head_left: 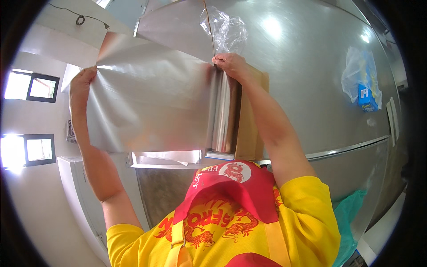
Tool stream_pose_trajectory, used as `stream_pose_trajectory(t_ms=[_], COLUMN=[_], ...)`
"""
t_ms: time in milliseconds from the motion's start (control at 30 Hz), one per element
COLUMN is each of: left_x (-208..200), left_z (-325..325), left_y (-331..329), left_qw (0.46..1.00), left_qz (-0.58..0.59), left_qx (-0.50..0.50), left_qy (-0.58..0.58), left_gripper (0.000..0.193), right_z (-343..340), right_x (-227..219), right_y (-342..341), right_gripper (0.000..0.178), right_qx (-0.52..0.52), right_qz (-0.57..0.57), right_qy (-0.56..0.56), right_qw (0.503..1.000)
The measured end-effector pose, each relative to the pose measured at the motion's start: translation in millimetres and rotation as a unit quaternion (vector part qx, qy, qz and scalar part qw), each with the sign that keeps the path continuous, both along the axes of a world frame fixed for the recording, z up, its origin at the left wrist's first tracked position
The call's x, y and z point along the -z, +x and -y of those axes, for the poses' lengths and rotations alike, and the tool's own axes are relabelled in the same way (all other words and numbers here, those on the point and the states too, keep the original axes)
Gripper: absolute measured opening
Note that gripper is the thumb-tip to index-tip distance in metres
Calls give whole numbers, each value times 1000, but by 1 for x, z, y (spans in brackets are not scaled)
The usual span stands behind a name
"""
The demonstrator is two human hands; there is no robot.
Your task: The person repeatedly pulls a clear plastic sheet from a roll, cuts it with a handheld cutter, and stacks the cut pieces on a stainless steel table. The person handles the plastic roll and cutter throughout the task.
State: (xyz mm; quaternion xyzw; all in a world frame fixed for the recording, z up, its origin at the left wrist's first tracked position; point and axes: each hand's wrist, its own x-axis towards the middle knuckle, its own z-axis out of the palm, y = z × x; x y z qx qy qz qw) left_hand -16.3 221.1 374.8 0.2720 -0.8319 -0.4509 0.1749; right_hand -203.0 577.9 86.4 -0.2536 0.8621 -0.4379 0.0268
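A wide sheet of aluminium foil (151, 98) stretches leftward from a foil roll (224, 115). My left hand (83, 82) is closed on the sheet's left edge and holds it up, pulled taut with creases fanning from the grip. At the roll's far end, my right hand (229, 64) is closed in a pinch where the sheet meets the roll. A small dark bit shows under its fingertips, too small to name. The roll lies beside an open brown cardboard box (253, 124). A thin brown strand (208, 22) runs from the far edge down to my right fingertips.
Crumpled clear plastic (227, 31) lies on the metal table (302, 80) beyond my right hand. Farther right rests a clear bag (356, 66) with a blue box (367, 99). A green plastic bag (349, 218) hangs at the lower right. A white cabinet (78, 187) stands at left.
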Motion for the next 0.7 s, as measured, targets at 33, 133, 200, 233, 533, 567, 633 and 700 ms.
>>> stream_pose_trajectory(t_ms=[33, 133, 200, 233, 533, 567, 633, 700], left_x=[12, 62, 137, 187, 331, 325, 310, 308], left_z=[20, 40, 104, 163, 148, 139, 129, 119], left_y=[5, 11, 24, 47, 102, 98, 97, 97], left_qw=[1000, 997, 995, 995, 928, 924, 924, 898], left_qz=[13, 79, 96, 94, 224, 222, 229, 220], left_qx=[5, 8, -2, -16, -237, -260, -261, -281], left_qy=[-27, 13, -21, -40, -180, -172, -158, -257], left_gripper=[26, 23, 18, 17, 26, 27, 31, 36], right_z=[2, -5, -6, 4, -6, -6, -4, -2], right_x=[0, 11, 15, 11, 13, 11, 9, 9], right_y=[0, -6, -7, -5, -11, -11, -9, -9], right_gripper=[30, 30, 31, 31, 31, 31, 26, 26], right_qx=[-5, 4, 0, -13, -4, 2, 0, -2], right_qz=[-2, -5, -13, -3, 2, 4, 21, 22], right_qy=[-2, -4, -14, -22, 22, 33, 36, 32], right_qw=[1000, 1000, 1000, 1000, 1000, 999, 999, 999])
